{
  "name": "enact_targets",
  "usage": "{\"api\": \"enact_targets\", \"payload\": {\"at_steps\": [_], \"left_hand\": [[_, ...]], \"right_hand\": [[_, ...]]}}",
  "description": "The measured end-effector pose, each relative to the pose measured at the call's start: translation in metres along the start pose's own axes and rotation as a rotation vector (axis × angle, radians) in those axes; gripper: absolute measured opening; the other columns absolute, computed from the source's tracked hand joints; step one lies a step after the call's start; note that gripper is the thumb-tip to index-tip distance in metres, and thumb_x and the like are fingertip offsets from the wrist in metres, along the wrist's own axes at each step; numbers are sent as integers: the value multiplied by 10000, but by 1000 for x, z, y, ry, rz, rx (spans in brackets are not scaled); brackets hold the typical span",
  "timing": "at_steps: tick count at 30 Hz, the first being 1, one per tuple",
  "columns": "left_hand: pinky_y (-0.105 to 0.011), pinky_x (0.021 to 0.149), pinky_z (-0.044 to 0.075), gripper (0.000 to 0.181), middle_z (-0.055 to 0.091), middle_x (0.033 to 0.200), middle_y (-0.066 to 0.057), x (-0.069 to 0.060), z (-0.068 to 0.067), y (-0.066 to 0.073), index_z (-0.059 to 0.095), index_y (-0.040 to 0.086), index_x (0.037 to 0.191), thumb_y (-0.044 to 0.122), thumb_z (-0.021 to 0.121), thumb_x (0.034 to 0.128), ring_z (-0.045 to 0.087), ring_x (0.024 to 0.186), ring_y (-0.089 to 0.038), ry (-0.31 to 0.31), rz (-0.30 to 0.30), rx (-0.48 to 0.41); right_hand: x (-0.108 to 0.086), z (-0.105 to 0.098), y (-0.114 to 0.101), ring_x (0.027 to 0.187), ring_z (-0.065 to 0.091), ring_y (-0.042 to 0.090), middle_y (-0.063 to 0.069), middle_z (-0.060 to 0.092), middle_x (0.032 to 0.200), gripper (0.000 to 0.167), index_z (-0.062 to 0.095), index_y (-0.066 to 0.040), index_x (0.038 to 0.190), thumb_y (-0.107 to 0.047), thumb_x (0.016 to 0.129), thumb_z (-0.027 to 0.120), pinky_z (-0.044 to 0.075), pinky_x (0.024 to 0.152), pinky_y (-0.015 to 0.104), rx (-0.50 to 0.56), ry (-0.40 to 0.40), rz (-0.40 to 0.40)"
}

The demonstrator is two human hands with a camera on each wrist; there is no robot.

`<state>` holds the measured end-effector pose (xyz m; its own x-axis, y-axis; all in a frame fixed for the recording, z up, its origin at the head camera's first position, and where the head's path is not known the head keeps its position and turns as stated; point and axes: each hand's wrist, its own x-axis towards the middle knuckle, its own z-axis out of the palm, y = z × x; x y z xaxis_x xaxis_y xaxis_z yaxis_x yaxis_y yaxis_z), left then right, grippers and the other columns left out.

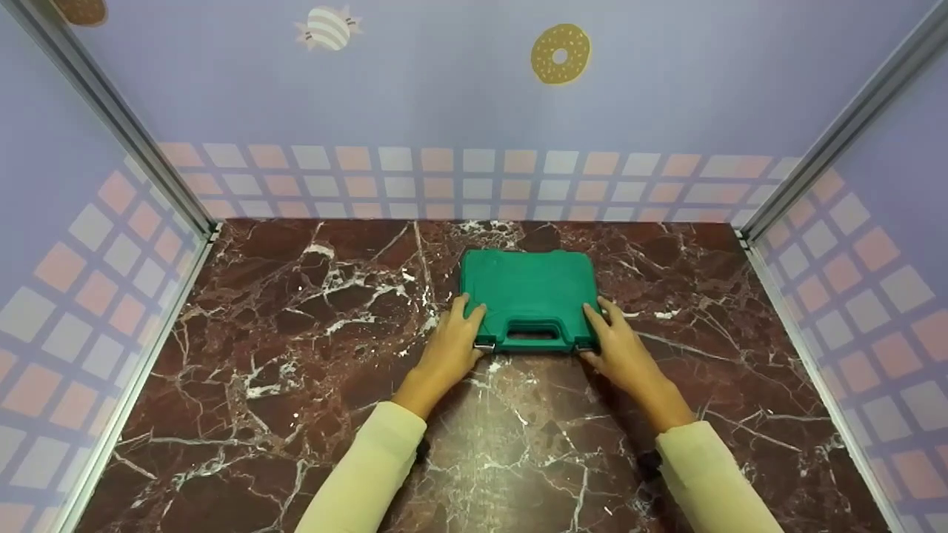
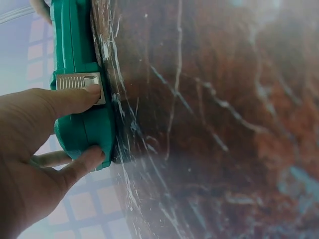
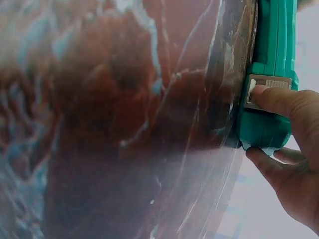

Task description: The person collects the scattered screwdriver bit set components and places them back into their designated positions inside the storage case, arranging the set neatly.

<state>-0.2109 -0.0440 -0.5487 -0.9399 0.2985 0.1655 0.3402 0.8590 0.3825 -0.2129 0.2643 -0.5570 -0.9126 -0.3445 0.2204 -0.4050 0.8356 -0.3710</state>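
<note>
A green plastic carrying case (image 1: 529, 285) lies flat on the marble-patterned table, its lid down and its handle toward the person. My left hand (image 1: 453, 337) grips the case's near left corner, with the thumb on a metal latch (image 2: 65, 81) and fingers on the side and top. At the near right corner my right hand (image 1: 621, 348) holds the case the same way, its thumb on the other metal latch (image 3: 276, 82). Both latches sit on the case's front edge. What is inside the case is hidden.
The dark red marble-patterned tabletop (image 1: 296, 385) is bounded by a lilac back wall (image 1: 444, 96) and side walls (image 1: 67, 296) with pink and white squares. Metal rails (image 1: 133, 118) run along the corners.
</note>
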Motion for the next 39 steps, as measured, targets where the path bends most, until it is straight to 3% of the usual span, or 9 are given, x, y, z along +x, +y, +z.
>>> {"api": "enact_targets", "payload": {"at_steps": [17, 27, 35, 39], "left_hand": [[-563, 1010, 539, 702, 389, 1567, -255, 2, -5, 2, 554, 60, 1462, 73, 856, 828, 574, 1247, -494, -33, -35, -56], [-553, 1047, 521, 714, 400, 1563, -248, 4, -10, -3, 561, 63, 1469, 86, 866, 824, 575, 1277, -491, -56, -17, -93], [-561, 1095, 481, 712, 376, 1606, -205, 4, -13, -6, 545, 102, 1498, 121, 842, 852, 515, 1368, -467, -98, -42, -154], [-565, 1097, 478, 716, 377, 1610, -202, 3, -14, -6, 548, 109, 1497, 132, 843, 845, 515, 1375, -450, -90, -47, -151]], "right_hand": [[1, -2, 1, 1286, 553, 530, 348, 388, 1540, 818, 471, 23, 1514, -101, 816, 880, 536, 968, 611, 16, -3, 8], [3, -12, 7, 1347, 508, 516, 313, 406, 1554, 743, 505, -4, 1501, -206, 862, 826, 482, 1052, 619, 66, -63, 34], [3, -13, 6, 1353, 503, 512, 318, 408, 1552, 724, 510, 6, 1493, -169, 865, 824, 480, 1059, 615, 78, -91, 61], [4, -13, 4, 1365, 481, 532, 322, 404, 1552, 717, 506, 18, 1491, -147, 867, 819, 472, 1067, 618, 90, -86, 69]]}}
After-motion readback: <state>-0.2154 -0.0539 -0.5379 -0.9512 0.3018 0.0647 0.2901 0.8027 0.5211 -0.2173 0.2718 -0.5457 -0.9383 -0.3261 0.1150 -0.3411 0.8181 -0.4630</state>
